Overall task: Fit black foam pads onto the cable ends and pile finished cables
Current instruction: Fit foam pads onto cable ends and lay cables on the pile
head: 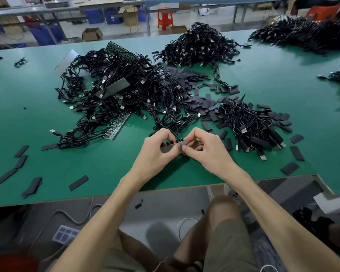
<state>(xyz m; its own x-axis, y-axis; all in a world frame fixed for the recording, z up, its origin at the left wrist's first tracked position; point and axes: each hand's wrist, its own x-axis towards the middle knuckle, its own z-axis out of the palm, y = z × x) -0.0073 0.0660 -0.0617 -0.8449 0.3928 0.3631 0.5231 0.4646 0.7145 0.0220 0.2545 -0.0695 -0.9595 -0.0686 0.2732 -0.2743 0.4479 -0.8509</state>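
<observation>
Table: green top [28,91]; cable heap [116,91] at left, loose pads [196,107] at centre, both within reach.
Left hand [157,148]: fingers clamped on pad [167,149], steadying it.
Right hand [202,148]: pinches cable end [180,143] against pad, probably fitting it.
Finished pile [249,124]: near right.

Bright, even overhead light; soft shadows under the hands on the green worktop [47,118]; wide-angle bending and blur at the edges
</observation>
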